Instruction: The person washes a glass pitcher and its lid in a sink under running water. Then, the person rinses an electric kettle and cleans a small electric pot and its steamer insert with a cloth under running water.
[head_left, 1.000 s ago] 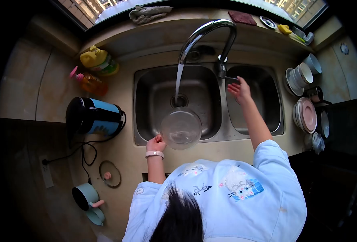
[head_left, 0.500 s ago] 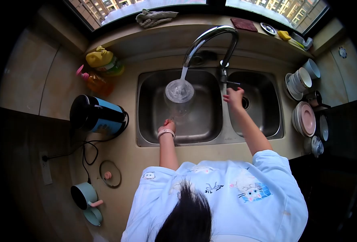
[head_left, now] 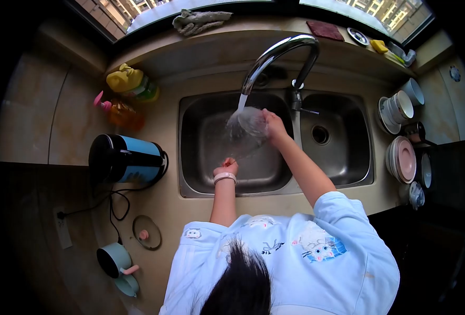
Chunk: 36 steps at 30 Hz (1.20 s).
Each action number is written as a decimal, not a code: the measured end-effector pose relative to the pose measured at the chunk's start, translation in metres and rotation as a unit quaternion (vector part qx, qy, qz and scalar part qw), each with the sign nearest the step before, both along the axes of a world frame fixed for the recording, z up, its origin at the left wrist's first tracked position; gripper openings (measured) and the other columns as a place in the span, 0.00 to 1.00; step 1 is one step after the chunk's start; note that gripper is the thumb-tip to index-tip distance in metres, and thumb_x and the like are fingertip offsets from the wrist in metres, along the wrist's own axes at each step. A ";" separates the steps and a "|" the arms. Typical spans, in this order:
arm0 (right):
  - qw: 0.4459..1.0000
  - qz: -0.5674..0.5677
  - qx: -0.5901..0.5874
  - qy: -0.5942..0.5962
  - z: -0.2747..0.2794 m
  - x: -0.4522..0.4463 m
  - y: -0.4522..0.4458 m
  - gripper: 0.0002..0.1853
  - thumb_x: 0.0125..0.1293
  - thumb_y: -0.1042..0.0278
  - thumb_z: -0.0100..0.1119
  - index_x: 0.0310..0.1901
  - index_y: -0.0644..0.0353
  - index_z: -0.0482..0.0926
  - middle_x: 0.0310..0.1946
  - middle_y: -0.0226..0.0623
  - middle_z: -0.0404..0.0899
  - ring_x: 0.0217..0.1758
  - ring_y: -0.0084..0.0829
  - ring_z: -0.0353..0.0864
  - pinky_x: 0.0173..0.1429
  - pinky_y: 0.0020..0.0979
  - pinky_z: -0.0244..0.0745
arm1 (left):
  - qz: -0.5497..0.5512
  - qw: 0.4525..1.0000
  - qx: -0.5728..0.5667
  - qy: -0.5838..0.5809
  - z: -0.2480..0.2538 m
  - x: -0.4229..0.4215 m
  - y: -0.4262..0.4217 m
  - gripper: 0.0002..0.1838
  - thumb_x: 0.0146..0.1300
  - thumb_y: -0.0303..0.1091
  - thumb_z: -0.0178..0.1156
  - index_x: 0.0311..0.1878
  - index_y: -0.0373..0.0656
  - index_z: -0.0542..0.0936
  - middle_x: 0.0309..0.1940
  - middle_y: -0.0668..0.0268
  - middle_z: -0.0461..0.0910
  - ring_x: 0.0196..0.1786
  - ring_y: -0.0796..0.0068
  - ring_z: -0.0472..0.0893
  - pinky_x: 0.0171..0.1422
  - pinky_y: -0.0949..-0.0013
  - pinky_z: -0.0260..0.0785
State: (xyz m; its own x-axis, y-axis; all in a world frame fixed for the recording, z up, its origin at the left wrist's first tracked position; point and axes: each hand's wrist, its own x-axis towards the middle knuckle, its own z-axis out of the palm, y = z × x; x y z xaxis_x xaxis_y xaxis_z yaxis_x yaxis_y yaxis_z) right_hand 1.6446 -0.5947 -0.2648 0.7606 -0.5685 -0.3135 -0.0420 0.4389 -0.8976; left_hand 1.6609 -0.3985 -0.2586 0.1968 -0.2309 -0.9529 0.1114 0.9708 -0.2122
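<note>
A clear glass [head_left: 252, 122] is tilted under the running water in the left sink basin [head_left: 197, 137]. At its lower end, my left hand [head_left: 226, 167] has its fingers curled closed around a thin part that is hard to see. My right hand [head_left: 275, 126] grips the right side of the round upper part. Water pours from the curved chrome faucet [head_left: 271, 51] onto the glass and blurs its outline.
The right basin [head_left: 342, 152] has a drain. Left of the sink are a blue-black electric kettle [head_left: 130, 158], soap bottles [head_left: 130, 84], a glass lid [head_left: 146, 232] and a small pot [head_left: 114, 260]. Stacked bowls [head_left: 397, 109] and plates [head_left: 402, 158] stand at the right.
My right hand has moved left from the faucet lever to the glass and taken hold of it. The glass has tilted to the right under the stream.
</note>
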 end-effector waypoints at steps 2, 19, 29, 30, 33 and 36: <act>0.993 0.012 0.113 0.043 0.001 -0.014 -0.009 0.15 0.65 0.57 0.43 0.38 0.61 0.73 0.32 0.34 0.75 0.35 0.30 0.73 0.39 0.33 0.71 | -0.025 0.999 0.032 -0.016 0.015 -0.002 -0.002 0.19 0.61 0.44 0.37 0.18 0.45 0.57 0.12 0.67 0.56 0.14 0.75 0.55 0.18 0.75 0.47; 0.937 0.026 0.325 0.127 0.029 -0.043 0.029 0.35 0.53 0.34 0.40 0.57 0.49 0.61 0.59 0.40 0.58 0.61 0.43 0.54 0.58 0.56 0.46 | -0.160 0.887 0.208 -0.379 0.056 0.002 -0.006 0.27 0.59 0.52 0.43 0.08 0.48 0.56 0.04 0.71 0.49 0.10 0.78 0.48 0.17 0.73 0.44; 0.976 0.195 -0.030 0.097 -0.033 0.016 0.031 0.29 0.60 0.39 0.39 0.40 0.61 0.74 0.33 0.32 0.76 0.35 0.26 0.73 0.41 0.28 0.68 | -0.332 0.668 0.330 -0.578 0.059 -0.037 -0.001 0.22 0.62 0.40 0.48 0.14 0.47 0.57 0.05 0.72 0.55 0.07 0.83 0.50 0.12 0.77 0.42; 0.977 0.190 -0.027 0.097 -0.017 0.019 0.036 0.30 0.62 0.40 0.36 0.35 0.62 0.75 0.28 0.33 0.76 0.32 0.27 0.73 0.37 0.28 0.66 | -0.332 0.668 0.329 -0.579 0.059 -0.041 -0.001 0.22 0.62 0.40 0.48 0.14 0.47 0.57 0.05 0.72 0.55 0.07 0.83 0.50 0.12 0.77 0.42; 0.984 0.166 -0.013 0.060 -0.010 0.025 0.051 0.31 0.63 0.41 0.33 0.28 0.64 0.76 0.23 0.34 0.76 0.29 0.27 0.73 0.33 0.28 0.66 | -0.356 0.663 0.362 -0.550 0.057 -0.046 0.002 0.21 0.62 0.40 0.49 0.14 0.47 0.57 0.05 0.73 0.55 0.08 0.85 0.51 0.12 0.77 0.42; 0.990 0.140 0.010 -0.019 -0.011 0.023 0.055 0.28 0.64 0.43 0.35 0.30 0.64 0.74 0.27 0.36 0.76 0.29 0.28 0.74 0.35 0.30 0.68 | -0.361 0.652 0.377 -0.550 0.058 -0.046 0.005 0.22 0.61 0.40 0.49 0.14 0.47 0.57 0.05 0.73 0.55 0.08 0.85 0.51 0.12 0.77 0.42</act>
